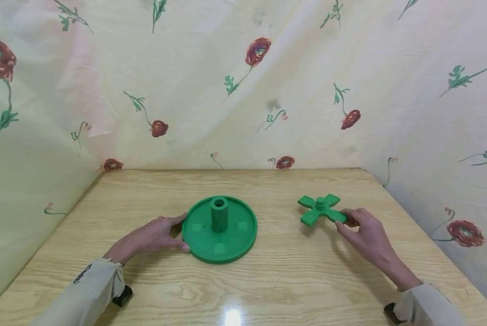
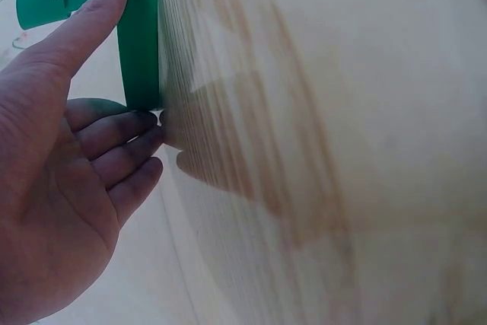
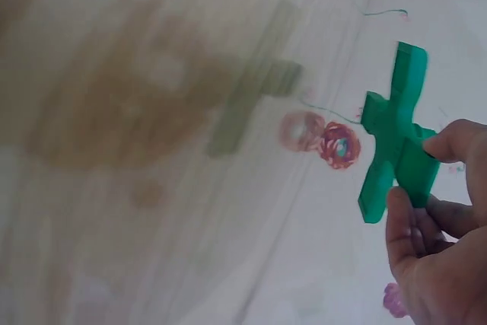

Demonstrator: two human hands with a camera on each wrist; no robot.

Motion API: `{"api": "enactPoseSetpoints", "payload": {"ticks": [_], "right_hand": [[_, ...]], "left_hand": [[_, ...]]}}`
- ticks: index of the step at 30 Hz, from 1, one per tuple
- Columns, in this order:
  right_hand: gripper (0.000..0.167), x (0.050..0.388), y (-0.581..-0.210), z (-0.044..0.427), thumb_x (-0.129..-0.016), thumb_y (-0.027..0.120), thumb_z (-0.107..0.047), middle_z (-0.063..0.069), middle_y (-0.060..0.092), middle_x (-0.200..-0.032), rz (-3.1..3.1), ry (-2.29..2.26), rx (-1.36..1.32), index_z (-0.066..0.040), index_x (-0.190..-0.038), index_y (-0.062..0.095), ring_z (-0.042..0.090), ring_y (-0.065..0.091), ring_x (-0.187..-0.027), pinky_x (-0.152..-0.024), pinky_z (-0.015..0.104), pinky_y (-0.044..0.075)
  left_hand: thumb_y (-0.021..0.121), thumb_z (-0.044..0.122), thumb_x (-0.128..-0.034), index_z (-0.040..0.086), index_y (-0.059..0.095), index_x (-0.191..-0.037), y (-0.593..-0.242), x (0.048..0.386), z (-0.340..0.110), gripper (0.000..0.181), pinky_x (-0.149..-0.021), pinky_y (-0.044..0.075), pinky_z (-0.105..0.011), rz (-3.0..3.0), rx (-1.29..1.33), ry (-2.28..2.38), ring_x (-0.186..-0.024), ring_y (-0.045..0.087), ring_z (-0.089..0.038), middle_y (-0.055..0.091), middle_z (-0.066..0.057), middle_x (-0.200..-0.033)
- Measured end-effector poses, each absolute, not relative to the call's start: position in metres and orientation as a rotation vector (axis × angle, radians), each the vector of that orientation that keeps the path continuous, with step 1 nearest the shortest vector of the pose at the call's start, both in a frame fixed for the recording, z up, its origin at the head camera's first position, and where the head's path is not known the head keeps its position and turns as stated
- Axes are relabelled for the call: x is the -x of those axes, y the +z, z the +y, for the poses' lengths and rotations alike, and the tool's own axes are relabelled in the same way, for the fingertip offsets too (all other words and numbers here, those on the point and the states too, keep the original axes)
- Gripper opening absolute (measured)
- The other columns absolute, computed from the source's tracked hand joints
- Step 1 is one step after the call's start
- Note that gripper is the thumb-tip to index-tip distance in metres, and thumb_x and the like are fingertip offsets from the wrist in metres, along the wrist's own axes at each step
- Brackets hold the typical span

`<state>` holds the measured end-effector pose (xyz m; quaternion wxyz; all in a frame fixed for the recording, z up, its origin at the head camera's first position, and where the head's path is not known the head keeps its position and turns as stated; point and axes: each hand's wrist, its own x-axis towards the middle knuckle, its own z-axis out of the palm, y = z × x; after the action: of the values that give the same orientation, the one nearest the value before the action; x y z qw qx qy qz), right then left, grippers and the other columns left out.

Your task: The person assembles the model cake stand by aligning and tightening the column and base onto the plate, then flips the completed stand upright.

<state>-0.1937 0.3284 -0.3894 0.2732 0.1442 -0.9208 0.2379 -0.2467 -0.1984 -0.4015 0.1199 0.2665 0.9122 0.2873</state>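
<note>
A round green base (image 1: 202, 248) with a raised rim rests flat on the wooden table, a hollow post (image 1: 219, 219) standing upright at its centre. My left hand (image 1: 158, 234) touches the left edge of this base. Its thumb and fingers are spread along the rim, and "32" shows on the post in the left wrist view. On the right, my right hand (image 1: 367, 235) pinches one arm of a green four-armed cross piece (image 1: 320, 212) between thumb and fingers. The cross hangs above the table, its short round stub facing up; a reflection lies below it in the right wrist view.
The light wooden table (image 1: 276, 290) reaches back to a flower-patterned cloth wall (image 1: 194, 90), with cloth at both sides too. Bare wood lies between the base and the cross. Dark straps (image 1: 123, 296) sit at both sleeve cuffs.
</note>
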Motion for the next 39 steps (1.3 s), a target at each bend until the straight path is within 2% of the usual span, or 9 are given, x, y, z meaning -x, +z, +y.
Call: {"api": "enactPoseSetpoints", "payload": {"ticks": [2,6,9,16,24,30,39], "right_hand": [[0.025,0.193,-0.389,0.324,-0.081,0.080,0.006,0.010,0.063,-0.089,-2.423,0.651,-0.413,0.008,-0.105,0.072,0.026,0.063,-0.078,-0.070,0.028,0.057],[0.029,0.193,-0.387,0.311,-0.078,0.082,0.009,0.008,0.064,-0.089,-2.337,0.676,-0.478,0.006,-0.105,0.072,0.021,0.061,-0.078,-0.065,0.010,0.045],[0.031,0.194,-0.385,0.300,-0.077,0.082,0.010,0.008,0.065,-0.091,-2.303,0.697,-0.521,0.005,-0.106,0.073,0.018,0.060,-0.079,-0.065,0.011,0.045],[0.032,0.198,-0.379,0.277,-0.077,0.081,0.013,0.008,0.067,-0.093,-2.220,0.773,-0.607,0.007,-0.108,0.073,0.017,0.062,-0.080,-0.074,0.007,0.045],[0.033,0.202,-0.373,0.251,-0.080,0.079,0.014,0.007,0.067,-0.096,-2.163,0.893,-0.690,0.007,-0.111,0.073,0.018,0.064,-0.082,-0.077,0.010,0.048],[0.035,0.204,-0.373,0.232,-0.081,0.078,0.015,0.005,0.068,-0.100,-2.119,0.988,-0.761,0.004,-0.114,0.073,0.017,0.065,-0.085,-0.079,0.016,0.053],[0.035,0.206,-0.370,0.203,-0.087,0.074,0.015,0.005,0.067,-0.104,-2.082,1.207,-0.827,0.001,-0.119,0.072,0.014,0.064,-0.092,-0.084,0.019,0.054]], "left_hand": [[0.084,0.047,-0.0846,-0.013,0.035,-0.154,-0.401,0.247,-0.198,0.104,-0.106,0.045,-0.051,2.667,-0.783,0.838,-0.136,0.048,-0.030,0.047,-0.027,-0.152],[0.084,0.047,-0.0846,-0.012,0.035,-0.154,-0.401,0.248,-0.198,0.104,-0.107,0.045,-0.053,2.664,-0.791,0.843,-0.138,0.048,-0.034,0.048,-0.027,-0.152],[0.084,0.046,-0.0845,-0.013,0.035,-0.154,-0.402,0.248,-0.197,0.104,-0.107,0.045,-0.053,2.660,-0.795,0.849,-0.138,0.048,-0.035,0.049,-0.026,-0.151],[0.084,0.047,-0.0845,-0.012,0.035,-0.154,-0.402,0.247,-0.197,0.104,-0.107,0.044,-0.053,2.670,-0.773,0.837,-0.138,0.048,-0.035,0.048,-0.027,-0.151],[0.084,0.048,-0.0840,-0.011,0.036,-0.154,-0.402,0.247,-0.198,0.104,-0.107,0.045,-0.052,2.680,-0.771,0.830,-0.137,0.049,-0.032,0.048,-0.025,-0.152],[0.085,0.047,-0.0841,-0.011,0.036,-0.154,-0.402,0.247,-0.198,0.103,-0.105,0.046,-0.050,2.679,-0.772,0.829,-0.129,0.052,-0.025,0.050,-0.025,-0.151],[0.085,0.047,-0.0843,-0.011,0.035,-0.155,-0.401,0.246,-0.197,0.104,-0.107,0.045,-0.053,2.675,-0.747,0.837,-0.137,0.049,-0.033,0.049,-0.026,-0.151]]}}
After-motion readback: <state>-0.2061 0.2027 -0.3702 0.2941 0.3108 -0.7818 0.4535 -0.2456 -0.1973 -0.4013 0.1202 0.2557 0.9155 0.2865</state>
